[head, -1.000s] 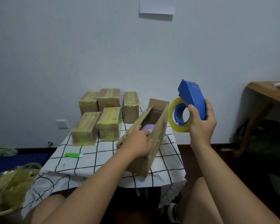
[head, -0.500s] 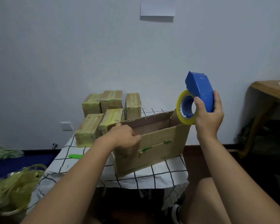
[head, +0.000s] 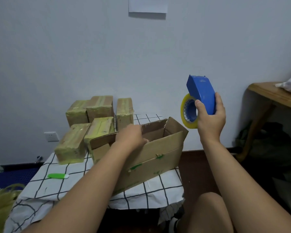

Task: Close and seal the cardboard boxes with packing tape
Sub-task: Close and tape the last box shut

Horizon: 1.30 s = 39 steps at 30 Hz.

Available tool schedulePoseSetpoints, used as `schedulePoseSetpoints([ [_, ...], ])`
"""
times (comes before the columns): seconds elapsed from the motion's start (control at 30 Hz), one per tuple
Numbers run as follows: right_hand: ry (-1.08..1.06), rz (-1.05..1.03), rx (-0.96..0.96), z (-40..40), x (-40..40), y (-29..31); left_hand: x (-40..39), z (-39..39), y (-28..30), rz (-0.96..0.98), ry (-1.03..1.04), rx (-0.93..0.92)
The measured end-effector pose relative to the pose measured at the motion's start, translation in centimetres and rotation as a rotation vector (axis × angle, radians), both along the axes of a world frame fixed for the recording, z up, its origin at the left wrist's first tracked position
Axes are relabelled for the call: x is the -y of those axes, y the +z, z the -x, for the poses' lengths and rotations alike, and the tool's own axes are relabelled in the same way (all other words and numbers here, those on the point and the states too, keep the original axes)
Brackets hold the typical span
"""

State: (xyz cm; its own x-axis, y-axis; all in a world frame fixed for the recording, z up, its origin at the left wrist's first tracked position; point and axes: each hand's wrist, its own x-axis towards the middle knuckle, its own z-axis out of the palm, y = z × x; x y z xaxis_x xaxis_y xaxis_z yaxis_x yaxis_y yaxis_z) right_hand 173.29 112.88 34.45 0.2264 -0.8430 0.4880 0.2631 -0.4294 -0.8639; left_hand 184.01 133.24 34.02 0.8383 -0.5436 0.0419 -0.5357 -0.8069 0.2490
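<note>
An open cardboard box [head: 158, 157] lies broadside on the checked tablecloth [head: 149, 190], its flaps up and old green tape scraps on its near wall. My left hand [head: 129, 138] is at the box's near top edge, its fingers curled over the rim and into the opening; the hand is blurred. My right hand [head: 210, 118] grips a blue tape dispenser [head: 200, 93] upright in the air, right of and above the box. A yellowish tape roll [head: 186, 113] sits on the dispenser. The box's contents are hidden.
Several boxes sealed with yellowish tape [head: 99, 108] stand at the back left of the small table. A green utility knife [head: 58, 176] lies front left. A wooden table [head: 275, 96] stands at the right, a yellowish plastic bag [head: 0, 204] at lower left. My knee [head: 208, 212] is below.
The open box has turned from end-on to broadside under my left hand, which has moved along its rim. My right hand with the dispenser has shifted slightly to the right.
</note>
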Motion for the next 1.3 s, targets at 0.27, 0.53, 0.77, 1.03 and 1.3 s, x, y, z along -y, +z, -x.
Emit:
schedulePoseSetpoints([
  [0.27, 0.045, -0.063, -0.061, -1.7, 2.3, -0.9, -0.5, -0.5, -0.1, -0.149, -0.067, -0.127],
  [0.53, 0.267, -0.14, -0.065, -4.0, 0.4, -2.8, -0.4, -0.6, -1.3, -0.136, -0.042, -0.076],
  [0.77, 0.283, -0.093, -0.181, -4.5, -0.3, -3.9, -2.5, 0.4, -1.0, -0.064, 0.07, 0.146],
  [1.03, 0.209, -0.103, -0.065, -4.2, -1.4, -4.1, -6.3, 0.6, -1.1, -0.112, 0.078, -0.103],
  [1.3, 0.193, -0.083, 0.06, -3.7, -1.8, -1.8, -6.0, -0.9, -1.7, -0.162, 0.12, 0.029],
])
